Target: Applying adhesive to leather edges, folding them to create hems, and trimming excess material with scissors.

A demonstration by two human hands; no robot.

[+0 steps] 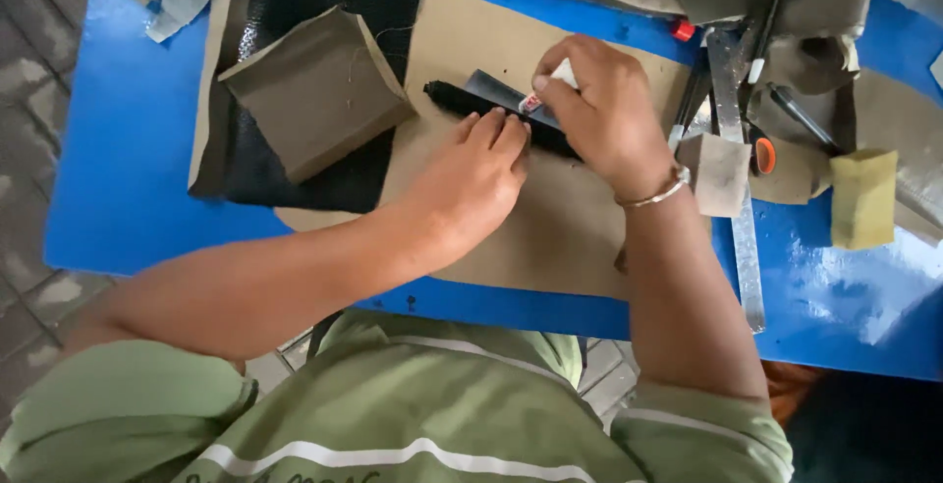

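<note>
left hand [471, 173]: fingers pressed together, flat, tips holding down black strip [462, 98] | right hand [604, 110]: fingers pinching small white tube [552, 85], tip on strip | strip: lies on tan board [550, 237], under both hands' fingertips, left end showing | nearby: metal ruler [742, 227], yellow sponge [862, 198], blue table [128, 169]

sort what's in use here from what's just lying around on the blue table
In use: left hand pressing black strip; right hand holding small white tube; tan board.
Lying about: metal ruler, yellow sponge, folded khaki piece, pens.
</note>
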